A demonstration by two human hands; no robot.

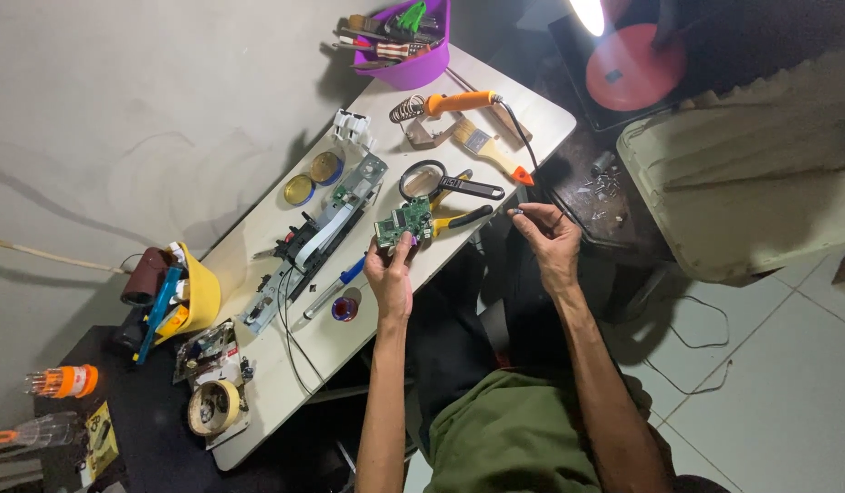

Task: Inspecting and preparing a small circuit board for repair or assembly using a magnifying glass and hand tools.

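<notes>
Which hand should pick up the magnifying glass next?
Probably the right hand. The left hand is full, holding up the green circuit board. The right hand only pinches a small part in its fingertips, and the magnifying glass lies on the table just beyond both hands.

Small home electronics repair corner. White worktop [495, 87] against a bare wall, cluttered: orange soldering iron [459, 101] at 12 o'clock, magnifying glass [425, 180], green circuit board [403, 222], purple tool tub [413, 41], tape roll [213, 407] at 8 o'clock. Tiled floor [787, 383] at 4 o'clock.
</notes>
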